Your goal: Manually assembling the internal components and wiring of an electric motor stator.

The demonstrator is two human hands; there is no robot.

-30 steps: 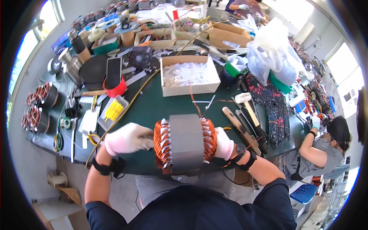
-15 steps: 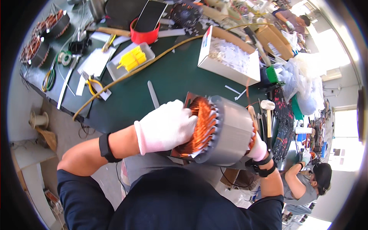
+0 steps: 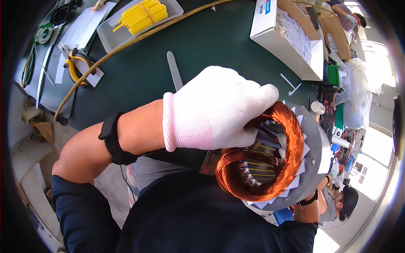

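Observation:
A motor stator (image 3: 311,164) is tilted so that its near end faces me, with white paper insulation tabs round the rim. Thick copper windings (image 3: 291,168) loop out of that end. My left hand (image 3: 223,107), in a white knit glove, is closed on the upper left of the windings, its fingertips curled inside the loop. Inside the bore, slots with yellow strips show. My right forearm (image 3: 307,208), with a black band, reaches behind the stator. The stator hides most of my right hand; white patches in the bore may be its glove.
On the green table (image 3: 139,80) lie a flat grey strip (image 3: 174,69), yellow-handled pliers (image 3: 78,67) and a tray (image 3: 110,40) of yellow sticks (image 3: 143,17). A white box (image 3: 287,42) of pale pieces stands far right. A co-worker (image 3: 337,198) sits at right.
The stator has turned its wound end up toward me and shifted right, so its bore now shows. My left hand moved right and up with the windings. My right hand went behind the stator.

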